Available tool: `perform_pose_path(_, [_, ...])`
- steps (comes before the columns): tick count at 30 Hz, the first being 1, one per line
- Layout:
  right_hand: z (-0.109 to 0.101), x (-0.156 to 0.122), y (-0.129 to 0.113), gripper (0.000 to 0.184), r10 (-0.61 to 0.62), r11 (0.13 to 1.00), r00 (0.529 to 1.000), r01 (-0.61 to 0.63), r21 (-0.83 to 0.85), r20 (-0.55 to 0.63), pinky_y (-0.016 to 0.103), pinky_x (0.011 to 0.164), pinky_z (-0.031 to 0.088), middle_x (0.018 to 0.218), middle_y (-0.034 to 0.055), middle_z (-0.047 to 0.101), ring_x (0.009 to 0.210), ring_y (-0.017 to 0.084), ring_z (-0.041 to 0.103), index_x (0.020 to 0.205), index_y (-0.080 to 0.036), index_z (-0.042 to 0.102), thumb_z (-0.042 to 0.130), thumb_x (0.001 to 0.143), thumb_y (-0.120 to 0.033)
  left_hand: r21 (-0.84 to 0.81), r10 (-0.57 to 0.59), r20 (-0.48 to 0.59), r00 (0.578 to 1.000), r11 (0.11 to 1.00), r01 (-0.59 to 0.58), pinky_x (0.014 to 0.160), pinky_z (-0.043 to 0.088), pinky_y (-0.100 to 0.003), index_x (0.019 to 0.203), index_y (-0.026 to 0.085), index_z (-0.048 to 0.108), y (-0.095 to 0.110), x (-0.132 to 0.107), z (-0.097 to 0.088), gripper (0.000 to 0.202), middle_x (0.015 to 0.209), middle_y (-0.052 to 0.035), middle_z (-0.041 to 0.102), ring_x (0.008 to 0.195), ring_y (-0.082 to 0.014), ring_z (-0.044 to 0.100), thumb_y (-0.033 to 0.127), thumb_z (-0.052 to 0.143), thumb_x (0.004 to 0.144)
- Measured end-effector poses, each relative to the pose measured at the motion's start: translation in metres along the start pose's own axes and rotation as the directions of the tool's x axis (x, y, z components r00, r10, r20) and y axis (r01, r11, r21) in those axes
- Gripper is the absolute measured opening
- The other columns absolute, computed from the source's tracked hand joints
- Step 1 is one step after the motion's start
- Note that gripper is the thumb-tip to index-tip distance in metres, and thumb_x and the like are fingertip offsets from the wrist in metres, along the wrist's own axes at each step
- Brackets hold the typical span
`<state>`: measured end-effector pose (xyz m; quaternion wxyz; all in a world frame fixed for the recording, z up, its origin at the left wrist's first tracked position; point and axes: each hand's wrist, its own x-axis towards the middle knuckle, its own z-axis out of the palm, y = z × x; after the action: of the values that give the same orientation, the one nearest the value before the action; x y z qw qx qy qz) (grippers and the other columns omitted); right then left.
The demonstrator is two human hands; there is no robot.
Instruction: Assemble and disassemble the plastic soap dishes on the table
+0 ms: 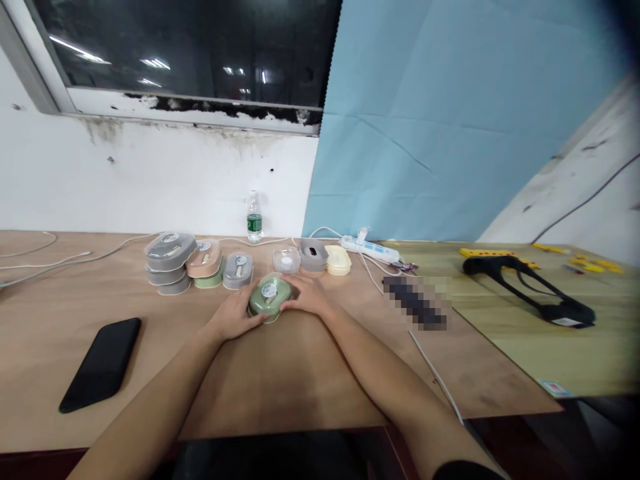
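A green box with a clear lid and a round label [270,295] rests on the table between my two hands. My left hand [236,313] grips its left side, thumb along the near edge. On its right side my right hand [307,295] presses with curled fingers. Just behind it are a clear lid [287,259], a grey-purple box [313,255] and pale yellow boxes [339,260]. To the left sit a small grey lidded box [238,270], a pink lidded box [205,257] stacked on a green one [209,280], and a stack of grey boxes [170,252].
A black phone [103,363] lies at the left. A water bottle [254,219] stands by the wall. At the right are a white power strip [370,249] with cables, a blurred dark object [415,303] and a black strap-like frame [530,290]. The table's front edge is near me.
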<state>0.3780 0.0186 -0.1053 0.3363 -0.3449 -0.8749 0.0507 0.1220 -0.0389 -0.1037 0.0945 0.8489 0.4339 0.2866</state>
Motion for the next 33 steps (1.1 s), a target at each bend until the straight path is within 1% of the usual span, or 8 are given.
perform_pose_path(4, [0.006,-0.002,0.006,0.075,0.032,0.999,0.996,-0.032,0.005,-0.085,0.036,0.094,0.048,0.115,0.008,0.067,0.102,0.024,0.064,0.12,-0.023,0.061,0.077,0.056,-0.059,0.006,-0.006,-0.021,1.0,1.0,0.006,0.097,0.044,-0.045,0.142,0.016,0.027,0.001,0.001,-0.002,0.079,0.135,-0.0159,0.049,0.12,-0.0306,0.051,0.049,0.06,0.078])
perform_pose_path(9, [0.004,0.0,0.004,0.07,0.037,0.998,0.982,-0.045,-0.038,-0.185,0.035,0.09,0.05,0.118,0.0067,0.065,0.101,0.025,0.063,0.124,-0.025,0.057,0.074,0.064,-0.057,0.004,0.037,-0.131,0.991,0.999,-0.037,0.1,0.042,-0.045,0.139,0.02,0.035,0.006,0.004,-0.006,0.073,0.136,-0.0131,0.049,0.119,-0.0296,0.052,0.05,0.061,0.078])
perform_pose_path(15, [0.002,-0.002,-0.002,0.07,0.115,0.987,0.943,-0.145,-0.076,-0.313,0.032,0.07,0.052,0.103,0.0101,0.068,0.066,0.018,0.063,0.129,-0.018,0.049,0.063,0.075,-0.06,0.0,0.008,-0.357,0.934,1.0,-0.008,0.097,0.045,-0.044,0.139,0.022,0.035,0.007,0.005,-0.006,0.073,0.134,-0.0125,0.052,0.111,-0.0269,0.057,0.052,0.062,0.078])
perform_pose_path(17, [0.002,-0.002,-0.002,0.06,0.074,0.988,0.945,-0.112,-0.105,-0.32,0.032,0.071,0.052,0.099,0.0096,0.068,0.067,0.019,0.063,0.122,-0.018,0.055,0.06,0.077,-0.059,-0.006,-0.022,-0.407,0.913,1.0,0.022,0.095,0.046,-0.044,0.14,0.022,0.033,0.007,0.005,-0.004,0.075,0.137,-0.0132,0.049,0.108,-0.0264,0.059,0.053,0.062,0.078])
perform_pose_path(20, [0.003,-0.001,-0.006,0.049,-0.076,0.988,0.972,0.042,-0.152,-0.221,0.034,0.082,0.051,0.1,0.0093,0.068,0.086,0.022,0.065,0.11,-0.021,0.061,0.059,0.079,-0.058,-0.022,-0.073,-0.456,0.887,0.997,0.071,0.093,0.047,-0.044,0.142,0.021,0.029,0.008,0.005,-0.001,0.076,0.135,-0.0143,0.051,0.106,-0.026,0.06,0.052,0.06,0.08])
perform_pose_path(23, [0.007,0.001,-0.016,0.048,-0.219,0.969,0.967,0.2,-0.143,-0.129,0.036,0.089,0.05,0.105,0.0108,0.067,0.1,0.024,0.063,0.111,-0.021,0.062,0.057,0.08,-0.058,-0.04,-0.088,-0.464,0.881,0.996,0.078,0.093,0.047,-0.043,0.145,0.02,0.023,0.012,0.007,0.004,0.077,0.134,-0.0151,0.051,0.109,-0.0259,0.059,0.05,0.058,0.083])
perform_pose_path(26, [0.012,0.004,-0.027,0.054,-0.306,0.948,0.943,0.291,-0.127,-0.127,0.038,0.091,0.049,0.109,0.0131,0.066,0.105,0.025,0.06,0.116,-0.018,0.059,0.057,0.08,-0.058,-0.033,-0.044,-0.436,0.899,0.999,0.033,0.097,0.044,-0.043,0.147,0.019,0.016,0.015,0.01,0.009,0.079,0.142,-0.0171,0.042,0.121,-0.0275,0.051,0.048,0.055,0.085])
perform_pose_path(33, [0.02,0.007,-0.031,0.059,-0.282,0.956,0.95,0.266,-0.124,-0.138,0.042,0.089,0.05,0.109,0.0145,0.064,0.103,0.027,0.06,0.113,-0.018,0.058,0.051,0.079,-0.066,0.07,0.057,-0.333,0.941,0.997,-0.035,0.105,0.034,-0.051,0.148,0.016,-0.008,0.021,0.015,0.024,0.088,0.152,-0.0218,0.017,0.139,-0.0326,0.023,0.043,0.051,0.088])
